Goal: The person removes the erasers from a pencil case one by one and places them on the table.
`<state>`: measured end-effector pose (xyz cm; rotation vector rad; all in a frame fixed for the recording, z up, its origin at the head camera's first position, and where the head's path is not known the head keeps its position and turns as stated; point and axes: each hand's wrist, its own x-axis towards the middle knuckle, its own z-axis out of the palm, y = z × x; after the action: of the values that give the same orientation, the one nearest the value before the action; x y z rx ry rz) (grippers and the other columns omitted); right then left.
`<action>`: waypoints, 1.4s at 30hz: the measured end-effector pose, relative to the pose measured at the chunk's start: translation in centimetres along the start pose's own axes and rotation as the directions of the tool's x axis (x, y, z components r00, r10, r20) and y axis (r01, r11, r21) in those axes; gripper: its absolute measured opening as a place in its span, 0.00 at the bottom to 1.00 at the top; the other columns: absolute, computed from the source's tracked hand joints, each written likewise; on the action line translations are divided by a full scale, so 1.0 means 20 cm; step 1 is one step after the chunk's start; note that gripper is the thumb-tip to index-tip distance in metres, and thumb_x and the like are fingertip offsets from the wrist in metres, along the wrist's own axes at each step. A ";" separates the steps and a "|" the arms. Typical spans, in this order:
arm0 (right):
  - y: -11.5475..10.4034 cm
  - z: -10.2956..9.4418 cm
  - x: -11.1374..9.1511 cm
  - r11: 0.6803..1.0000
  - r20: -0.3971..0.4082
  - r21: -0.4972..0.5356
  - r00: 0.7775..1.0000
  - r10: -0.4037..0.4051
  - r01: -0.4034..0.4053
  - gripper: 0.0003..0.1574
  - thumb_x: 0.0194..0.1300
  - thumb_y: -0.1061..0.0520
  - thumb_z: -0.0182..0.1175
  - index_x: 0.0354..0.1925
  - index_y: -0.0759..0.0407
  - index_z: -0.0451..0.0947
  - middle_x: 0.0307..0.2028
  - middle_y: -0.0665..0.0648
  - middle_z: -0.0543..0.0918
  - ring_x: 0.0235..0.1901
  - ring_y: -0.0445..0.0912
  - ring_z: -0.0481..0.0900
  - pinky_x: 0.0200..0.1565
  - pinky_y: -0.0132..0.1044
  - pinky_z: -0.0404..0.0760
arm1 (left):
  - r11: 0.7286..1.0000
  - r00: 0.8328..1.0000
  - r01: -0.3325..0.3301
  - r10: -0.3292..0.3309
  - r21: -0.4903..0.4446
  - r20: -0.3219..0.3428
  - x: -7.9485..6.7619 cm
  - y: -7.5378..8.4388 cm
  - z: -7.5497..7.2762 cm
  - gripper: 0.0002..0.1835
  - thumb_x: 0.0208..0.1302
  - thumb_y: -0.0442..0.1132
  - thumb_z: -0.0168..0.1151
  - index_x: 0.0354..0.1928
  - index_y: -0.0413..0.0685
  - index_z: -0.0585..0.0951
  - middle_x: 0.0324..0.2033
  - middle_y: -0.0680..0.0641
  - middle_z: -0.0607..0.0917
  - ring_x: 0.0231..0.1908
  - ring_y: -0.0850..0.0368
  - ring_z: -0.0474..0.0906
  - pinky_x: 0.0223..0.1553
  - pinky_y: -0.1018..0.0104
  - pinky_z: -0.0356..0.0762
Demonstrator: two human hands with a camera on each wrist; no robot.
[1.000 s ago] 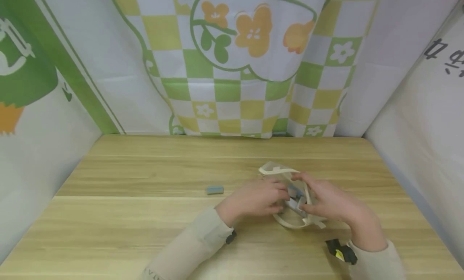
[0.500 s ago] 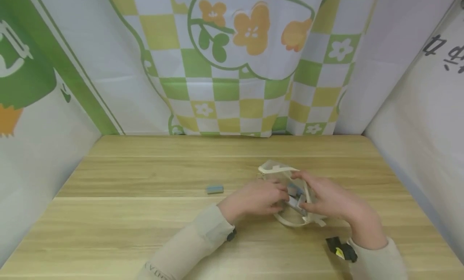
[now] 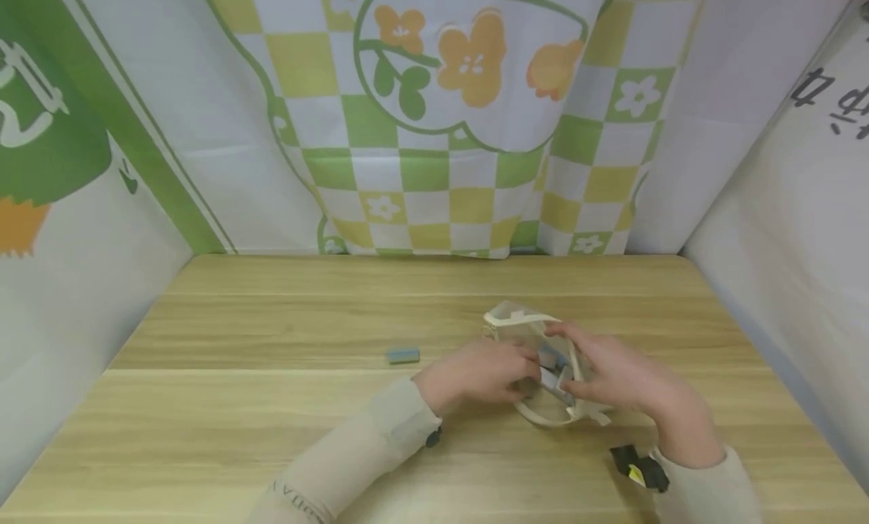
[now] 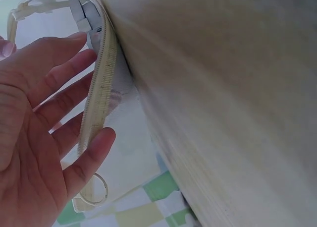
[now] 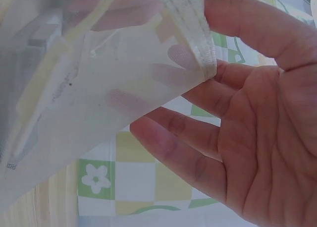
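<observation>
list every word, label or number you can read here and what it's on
Nothing reads clearly.
Letters on the left sleeve: too blurred.
Dark characters on the right wall: partly cut off, unreadable.
White strokes on the green patch at left: cut off, perhaps not writing.
Tiny print on the bag or something inside it: too small.

In the left wrist view, the zipped rim of the pouch hides some fingertips of the left hand. Inside, small items are too blurred to identify. Lettering on the left sleeve, cut off below, is illegible.
</observation>
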<state>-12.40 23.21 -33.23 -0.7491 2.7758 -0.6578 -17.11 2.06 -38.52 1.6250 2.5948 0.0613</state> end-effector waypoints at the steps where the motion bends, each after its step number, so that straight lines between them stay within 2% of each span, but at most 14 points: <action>1: 0.00 0.00 0.00 1.000 -0.005 -0.007 1.000 -0.005 0.005 0.45 0.56 0.56 0.70 0.68 0.58 0.62 0.24 0.49 0.72 0.18 0.36 0.64 0.28 0.32 0.71 | 1.000 1.000 -0.003 0.003 -0.006 0.000 0.00 0.00 0.00 0.13 0.66 0.44 0.63 0.51 0.60 0.84 0.53 0.58 0.82 0.54 0.63 0.77 0.49 0.69 0.80; 5: 0.00 0.00 0.00 1.000 -0.007 -0.022 1.000 -0.011 0.011 0.45 0.56 0.56 0.71 0.68 0.58 0.63 0.29 0.52 0.77 0.21 0.37 0.67 0.31 0.34 0.73 | 0.999 1.000 -0.008 0.008 -0.031 0.014 0.00 0.00 -0.01 0.15 0.62 0.43 0.67 0.52 0.59 0.84 0.54 0.57 0.82 0.54 0.63 0.78 0.50 0.71 0.79; 9: -0.01 0.00 0.00 1.000 0.001 -0.022 1.000 -0.013 0.013 0.44 0.56 0.55 0.71 0.68 0.57 0.63 0.40 0.60 0.83 0.27 0.39 0.73 0.36 0.40 0.78 | 0.997 0.999 0.000 0.003 -0.072 0.042 0.00 0.00 -0.01 0.18 0.59 0.42 0.71 0.53 0.58 0.84 0.55 0.55 0.82 0.54 0.62 0.78 0.52 0.72 0.77; 14: -0.01 0.00 0.00 0.999 -0.003 -0.032 1.000 -0.017 0.017 0.44 0.56 0.55 0.71 0.67 0.57 0.64 0.51 0.66 0.83 0.33 0.40 0.77 0.43 0.45 0.81 | 0.996 0.998 -0.009 0.014 -0.086 0.058 0.01 -0.01 0.00 0.18 0.58 0.41 0.72 0.52 0.58 0.85 0.54 0.56 0.82 0.53 0.63 0.78 0.53 0.73 0.77; 15: -0.01 0.00 0.00 0.999 -0.003 -0.030 1.000 -0.016 0.016 0.44 0.56 0.55 0.71 0.67 0.58 0.64 0.51 0.65 0.83 0.32 0.39 0.76 0.42 0.44 0.80 | 0.996 0.998 -0.010 0.015 -0.086 0.059 0.01 -0.01 0.00 0.18 0.58 0.40 0.71 0.52 0.59 0.85 0.53 0.56 0.82 0.52 0.64 0.78 0.53 0.73 0.77; 21: -0.01 0.00 0.00 1.000 0.003 -0.012 1.000 -0.026 0.026 0.45 0.56 0.56 0.71 0.68 0.59 0.63 0.38 0.56 0.82 0.22 0.36 0.67 0.35 0.35 0.74 | 0.995 0.997 -0.016 0.023 -0.098 0.075 0.02 -0.01 0.00 0.17 0.57 0.39 0.72 0.50 0.57 0.85 0.50 0.57 0.82 0.49 0.63 0.77 0.51 0.73 0.77; 24: -0.01 0.00 0.00 0.999 0.000 -0.017 0.999 -0.035 0.035 0.45 0.56 0.56 0.71 0.68 0.60 0.63 0.39 0.56 0.82 0.23 0.35 0.68 0.36 0.35 0.75 | 0.995 0.996 -0.025 0.032 -0.095 0.081 0.02 -0.01 0.00 0.17 0.57 0.38 0.72 0.50 0.57 0.85 0.48 0.57 0.82 0.47 0.63 0.76 0.50 0.74 0.76; 30: 0.00 0.01 0.00 0.999 -0.003 -0.019 0.999 -0.048 0.048 0.45 0.56 0.55 0.71 0.68 0.59 0.63 0.31 0.51 0.78 0.22 0.34 0.66 0.37 0.36 0.75 | 0.997 0.996 -0.038 0.043 -0.067 0.079 0.02 -0.01 0.01 0.15 0.58 0.38 0.71 0.48 0.58 0.86 0.45 0.58 0.81 0.45 0.64 0.76 0.48 0.75 0.75; 34: 0.01 0.02 -0.01 0.998 -0.018 -0.037 0.998 -0.052 0.052 0.45 0.55 0.56 0.72 0.67 0.60 0.64 0.33 0.52 0.80 0.23 0.34 0.67 0.38 0.36 0.76 | 0.997 0.996 -0.054 0.058 -0.052 0.074 0.04 -0.01 0.01 0.13 0.59 0.39 0.70 0.47 0.58 0.86 0.43 0.59 0.81 0.44 0.65 0.75 0.47 0.76 0.74; 37: 0.01 0.02 -0.01 0.997 -0.026 -0.044 0.998 -0.057 0.056 0.44 0.55 0.56 0.72 0.66 0.60 0.65 0.44 0.58 0.84 0.28 0.35 0.71 0.41 0.40 0.79 | 0.997 0.995 -0.043 0.049 -0.069 0.082 0.03 0.00 0.01 0.13 0.60 0.38 0.70 0.47 0.57 0.87 0.42 0.58 0.80 0.43 0.66 0.74 0.45 0.78 0.73; 42: 0.01 0.02 0.01 0.998 -0.027 -0.037 0.998 -0.057 0.056 0.44 0.56 0.56 0.71 0.67 0.61 0.65 0.47 0.61 0.83 0.28 0.35 0.71 0.40 0.38 0.78 | 0.998 0.996 -0.035 0.040 -0.058 0.083 0.02 -0.01 0.00 0.13 0.59 0.39 0.70 0.46 0.57 0.87 0.42 0.58 0.80 0.41 0.67 0.73 0.44 0.79 0.72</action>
<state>-12.50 23.19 -33.65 -0.8343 2.8084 -0.6337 -17.53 2.40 -38.53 1.6210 2.4777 0.0659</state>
